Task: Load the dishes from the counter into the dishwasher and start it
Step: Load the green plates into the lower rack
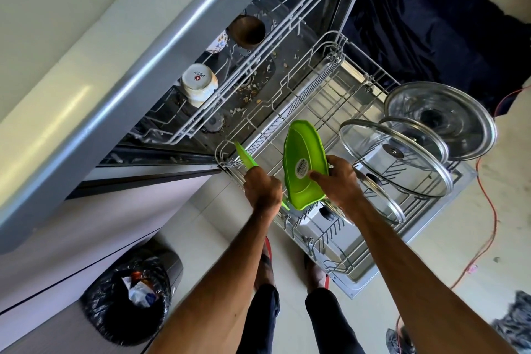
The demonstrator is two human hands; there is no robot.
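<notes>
Two hands work over the rack [316,112]: your left hand [263,190] grips the edge-on plate [245,158], your right hand [339,181] pinches the stickered plate [303,152], fingers curled, beside the lids [402,164].

Bare forearms [230,282]; dark trousers [324,319] on both legs; feet in open sandals [267,247] with red soles and dark straps.

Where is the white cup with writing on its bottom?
In the head view, the white cup sits bottom-up in the dishwasher's upper rack, left of the picture's middle, a little way from the brown bowl in the same rack.
</notes>
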